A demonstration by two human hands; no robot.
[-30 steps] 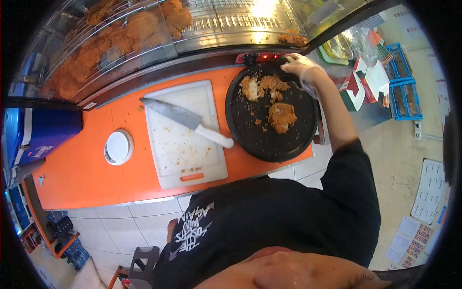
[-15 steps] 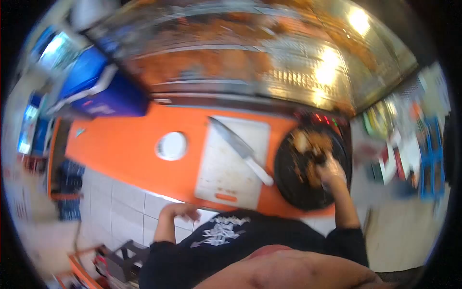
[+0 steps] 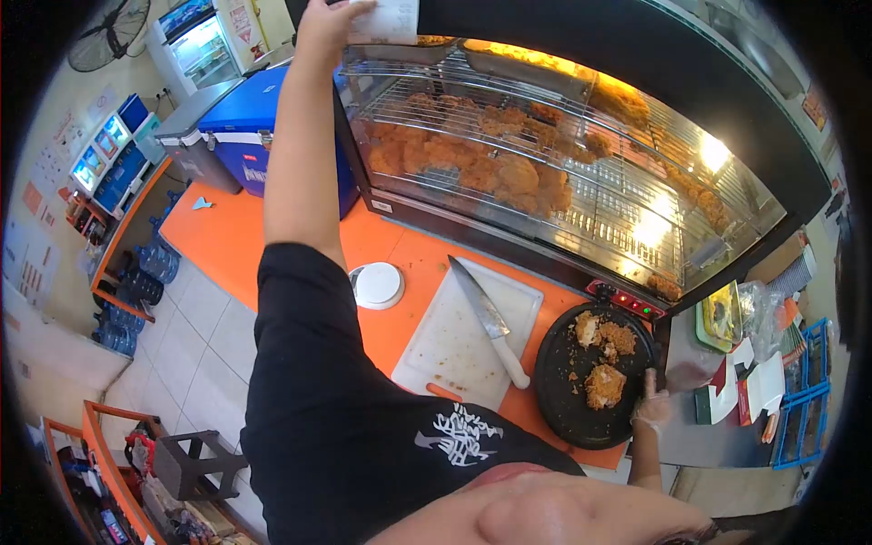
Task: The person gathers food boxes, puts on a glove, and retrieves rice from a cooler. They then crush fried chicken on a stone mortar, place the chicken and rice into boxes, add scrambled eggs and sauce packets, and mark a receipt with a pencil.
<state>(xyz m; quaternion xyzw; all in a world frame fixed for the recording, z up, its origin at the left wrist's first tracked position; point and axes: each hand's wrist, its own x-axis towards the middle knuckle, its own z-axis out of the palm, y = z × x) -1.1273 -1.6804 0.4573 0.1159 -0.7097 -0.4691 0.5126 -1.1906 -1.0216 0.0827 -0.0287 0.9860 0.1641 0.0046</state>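
My left hand (image 3: 329, 25) is raised at the top of the view, its fingers closed on a white paper slip (image 3: 391, 20) above the glass display case. Gloved in clear plastic, my right hand (image 3: 650, 406) is at the right rim of a round black tray (image 3: 563, 413), fingers apart. Pieces of fried chicken (image 3: 605, 386) and crumbs lie in the tray. Left of it, a large knife (image 3: 481, 304) with a white handle rests across a white cutting board (image 3: 436, 336). A round white item (image 3: 379, 285) sits on the orange counter.
A heated glass case (image 3: 545, 241) holding fried chicken runs behind the orange counter (image 3: 232, 245). A blue cooler (image 3: 245, 109) stands at its left end. At right are a food container (image 3: 719, 316), cartons (image 3: 761, 391) and a blue rack (image 3: 804, 400). A dark stool (image 3: 195, 463) stands lower left.
My left hand has risen from near my body to above the case and now holds the slip. My right hand has left the chicken for the tray's right rim. The view has shifted.
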